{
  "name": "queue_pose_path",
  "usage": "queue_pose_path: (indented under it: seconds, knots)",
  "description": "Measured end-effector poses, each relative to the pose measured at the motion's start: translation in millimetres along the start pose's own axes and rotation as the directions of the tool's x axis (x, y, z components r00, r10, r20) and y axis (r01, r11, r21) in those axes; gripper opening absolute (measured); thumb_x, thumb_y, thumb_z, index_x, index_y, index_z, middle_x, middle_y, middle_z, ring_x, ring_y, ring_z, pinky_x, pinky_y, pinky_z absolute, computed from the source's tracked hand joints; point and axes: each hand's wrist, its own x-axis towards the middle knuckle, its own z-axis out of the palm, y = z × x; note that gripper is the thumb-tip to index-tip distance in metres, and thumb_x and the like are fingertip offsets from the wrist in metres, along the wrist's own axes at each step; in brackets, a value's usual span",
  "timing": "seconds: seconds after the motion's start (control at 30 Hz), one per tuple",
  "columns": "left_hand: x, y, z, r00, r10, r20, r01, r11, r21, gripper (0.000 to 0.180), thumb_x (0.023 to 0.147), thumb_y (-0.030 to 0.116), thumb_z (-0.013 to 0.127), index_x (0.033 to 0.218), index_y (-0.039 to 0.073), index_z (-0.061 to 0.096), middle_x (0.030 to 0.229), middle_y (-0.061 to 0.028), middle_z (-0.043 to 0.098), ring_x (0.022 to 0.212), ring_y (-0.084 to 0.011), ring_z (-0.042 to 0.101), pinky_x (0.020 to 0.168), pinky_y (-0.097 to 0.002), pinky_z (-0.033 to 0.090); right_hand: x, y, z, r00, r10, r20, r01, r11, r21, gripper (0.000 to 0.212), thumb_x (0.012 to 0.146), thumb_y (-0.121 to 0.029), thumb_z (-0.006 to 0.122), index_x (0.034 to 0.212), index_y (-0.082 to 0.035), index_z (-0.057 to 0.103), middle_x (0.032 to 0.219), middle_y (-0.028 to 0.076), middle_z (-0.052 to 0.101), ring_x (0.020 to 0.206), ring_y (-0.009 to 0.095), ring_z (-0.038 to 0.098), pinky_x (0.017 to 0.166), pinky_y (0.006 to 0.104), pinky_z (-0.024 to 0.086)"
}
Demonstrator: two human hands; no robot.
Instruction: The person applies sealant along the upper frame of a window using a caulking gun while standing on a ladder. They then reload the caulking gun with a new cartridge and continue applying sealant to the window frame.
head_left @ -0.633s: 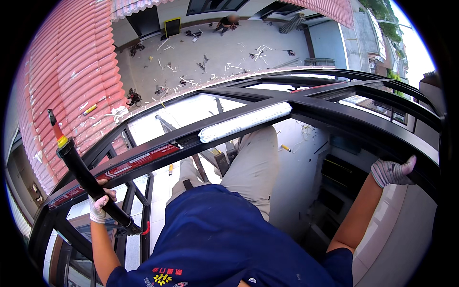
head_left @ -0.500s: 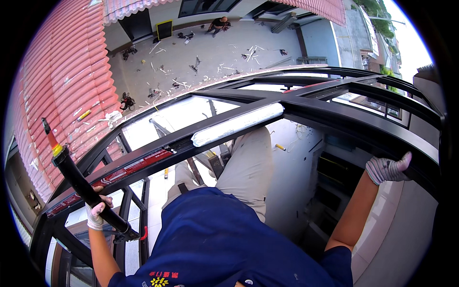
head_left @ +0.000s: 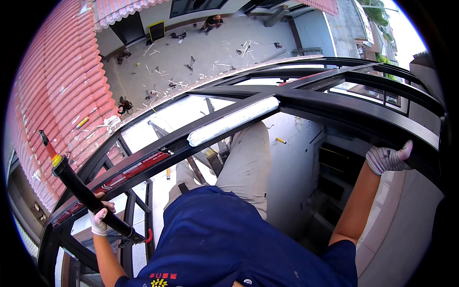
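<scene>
In a white, stained glove, my left hand [head_left: 99,223] is closed round the barrel of a black caulking gun [head_left: 82,189]. The gun slants up to the left, its red and yellow nozzle end raised above the red tiles and a red hook at its rear. On the right, my gloved right hand [head_left: 386,160] grips the edge of a black metal frame [head_left: 351,106]; some of its fingers are hidden. A white sausage-shaped sealant pack [head_left: 234,121] lies along the frame's beam in front of me, touched by neither hand.
Below the frame is an open drop with a white floor [head_left: 291,167]. Red roof tiles [head_left: 62,81] with a yellow tube [head_left: 82,122] slope at the left. Far below, a person [head_left: 211,23] is in a courtyard [head_left: 143,81] strewn with offcuts and tools.
The view has shifted slightly. My left hand and the caulking gun sit a little lower and further right in the picture. My right hand keeps its grip on the frame.
</scene>
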Motion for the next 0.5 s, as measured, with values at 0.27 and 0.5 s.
queue_pose_path:
  seconds: [0.27, 0.5]
  knots:
    - [0.1, 3.0, 2.4, 1.000, 0.004, -0.001, -0.004, 1.000, -0.001, 0.078, 0.068, 0.027, 0.078, 0.131, -0.006, 0.047, 0.079, -0.0159, 0.069, 0.069, -0.0258, 0.067, 0.067, -0.0351, 0.056, -0.4, 3.7, 0.0, 0.991, 0.123, -0.049, -0.120, 0.991, 0.062, 0.055, 0.074, -0.011, 0.075, 0.124, -0.002, 0.055, 0.118, 0.014, 0.062, 0.099, 0.028, 0.066, 0.090, 0.0376, 0.059]
    - [0.2, 3.0, 3.4, 1.000, 0.018, 0.000, -0.018, 1.000, 0.010, 0.077, 0.068, 0.027, 0.077, 0.130, -0.006, 0.047, 0.079, -0.0163, 0.069, 0.067, -0.0254, 0.066, 0.066, -0.0341, 0.056, 1.2, 6.6, -1.4, 0.987, 0.147, -0.065, -0.142, 0.987, 0.071, 0.058, 0.072, -0.009, 0.077, 0.126, -0.003, 0.055, 0.120, 0.014, 0.061, 0.101, 0.029, 0.065, 0.092, 0.0387, 0.058]
